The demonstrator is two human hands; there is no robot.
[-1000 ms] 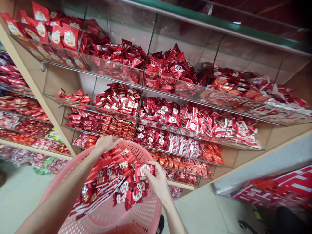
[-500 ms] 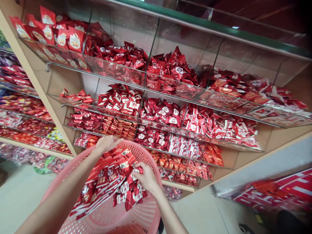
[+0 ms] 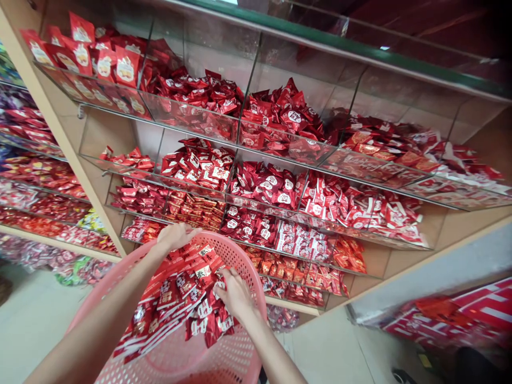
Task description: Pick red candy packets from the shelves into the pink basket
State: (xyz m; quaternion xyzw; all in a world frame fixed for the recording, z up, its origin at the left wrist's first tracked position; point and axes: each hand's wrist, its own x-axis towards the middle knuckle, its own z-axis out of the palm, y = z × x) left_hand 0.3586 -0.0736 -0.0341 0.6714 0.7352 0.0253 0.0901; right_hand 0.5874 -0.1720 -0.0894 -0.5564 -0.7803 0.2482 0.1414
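The left hand (image 3: 176,236) sits on the far rim of a pink plastic basket (image 3: 248,272). Its fingers curl over the rim and hold on. The right hand (image 3: 236,295) is down inside the basket, on top of a big heap of red foil packets (image 3: 172,304). Its fingers are bent and poke in among the packets, but I cannot tell if they are holding one.

The basket is low in the view, close to the person, and its sides are full of little holes. The heap lies in the basket, from the far rim to the middle. Pink basket bottom shows at the near side. Many packets have white labels, and some lie in neat rows.

Past the basket stands a big shelf with clear glass bins (image 3: 192,116) in rows, one row above another. The bins are full of red packets. The shelf has a light wood frame (image 3: 68,160) and a green strip (image 3: 340,45) along the top. On the far left, another shelf (image 3: 36,202) holds more shiny packs, mostly red. On the right, a red and white stack (image 3: 460,314) looks blurry. A pale floor (image 3: 32,325) lies beside the basket.
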